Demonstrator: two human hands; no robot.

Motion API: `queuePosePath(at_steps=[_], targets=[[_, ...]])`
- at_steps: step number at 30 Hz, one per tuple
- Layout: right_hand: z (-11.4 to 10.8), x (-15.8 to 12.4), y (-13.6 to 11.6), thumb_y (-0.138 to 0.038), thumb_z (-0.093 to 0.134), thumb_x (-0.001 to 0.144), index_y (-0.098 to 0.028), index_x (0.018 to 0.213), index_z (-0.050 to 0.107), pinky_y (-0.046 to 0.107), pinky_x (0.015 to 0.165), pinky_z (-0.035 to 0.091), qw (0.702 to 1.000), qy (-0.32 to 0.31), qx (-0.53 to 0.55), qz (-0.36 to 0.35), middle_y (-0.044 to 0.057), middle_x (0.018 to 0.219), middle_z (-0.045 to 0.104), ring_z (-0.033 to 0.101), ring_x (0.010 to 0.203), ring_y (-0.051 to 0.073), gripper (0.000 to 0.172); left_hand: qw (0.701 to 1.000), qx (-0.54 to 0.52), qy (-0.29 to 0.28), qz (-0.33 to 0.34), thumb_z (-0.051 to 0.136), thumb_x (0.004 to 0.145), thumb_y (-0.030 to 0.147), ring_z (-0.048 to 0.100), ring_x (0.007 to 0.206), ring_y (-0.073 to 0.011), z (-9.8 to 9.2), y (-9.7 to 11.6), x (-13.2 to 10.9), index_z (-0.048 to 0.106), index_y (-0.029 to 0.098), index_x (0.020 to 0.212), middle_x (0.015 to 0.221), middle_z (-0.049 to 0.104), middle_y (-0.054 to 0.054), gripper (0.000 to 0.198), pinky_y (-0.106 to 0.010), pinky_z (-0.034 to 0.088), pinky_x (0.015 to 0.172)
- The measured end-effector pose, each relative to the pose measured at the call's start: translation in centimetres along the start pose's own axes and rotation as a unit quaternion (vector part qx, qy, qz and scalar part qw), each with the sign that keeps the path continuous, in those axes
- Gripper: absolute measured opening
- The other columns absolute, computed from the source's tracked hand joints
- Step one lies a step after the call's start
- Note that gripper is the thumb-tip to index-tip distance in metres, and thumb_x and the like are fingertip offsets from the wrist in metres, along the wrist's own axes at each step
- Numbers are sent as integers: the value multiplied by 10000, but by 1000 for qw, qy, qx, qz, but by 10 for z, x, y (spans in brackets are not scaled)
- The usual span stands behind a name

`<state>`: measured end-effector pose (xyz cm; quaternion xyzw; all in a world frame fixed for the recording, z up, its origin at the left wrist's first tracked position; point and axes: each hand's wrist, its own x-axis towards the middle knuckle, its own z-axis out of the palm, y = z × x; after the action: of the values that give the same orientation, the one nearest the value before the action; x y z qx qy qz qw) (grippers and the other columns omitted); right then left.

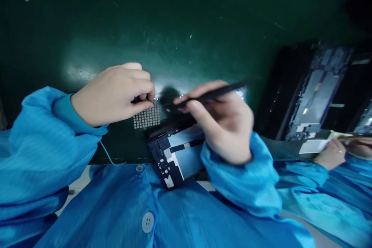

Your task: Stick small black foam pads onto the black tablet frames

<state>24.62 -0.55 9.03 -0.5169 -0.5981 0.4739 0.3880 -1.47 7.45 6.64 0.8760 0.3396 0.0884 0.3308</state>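
Observation:
My left hand (119, 93) is closed, thumb and fingers pinching the upper edge of a sheet of small grey square pads (147, 118). A slim black pen-like tool (219, 91) is in my right hand (223, 124), gripped between thumb and fingers; motion blurs its tip, which points left toward the sheet. Below the hands, an opened phone body (177, 157) sits tilted at the table's near edge. It has a bluish panel, a dark ribbon strip and small white parts. My right hand and sleeve cover its right end.
A dark green table (130, 27) stretches ahead, with small white specks on it. Stacked dark phone bodies (316, 89) stand at the right. Beyond my right sleeve, a co-worker's hand (331, 153) in a blue sleeve holds a white lined sheet (312, 146).

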Motion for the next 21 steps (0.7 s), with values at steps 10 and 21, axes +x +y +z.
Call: queuePosePath(at_steps=[10,21], targets=[[32,-85,23,-176,695,1089,-305,1242,704,543,1005,702,974,216,-47,-54,56,1060,843,820,1004,261,200,1000,3,12,8,666,1071,320,649,955,-240,0,2,0,752,255,922,888,764,-24,184,-370,436,747],[8,-61,-9,-109,736,1064,-286,1305,709,488,1013,718,990,85,-108,-31,99,1220,844,839,1153,267,301,1000,15,-5,4,609,1118,278,614,944,-213,-7,6,0,772,227,965,909,764,-18,230,-334,426,747]])
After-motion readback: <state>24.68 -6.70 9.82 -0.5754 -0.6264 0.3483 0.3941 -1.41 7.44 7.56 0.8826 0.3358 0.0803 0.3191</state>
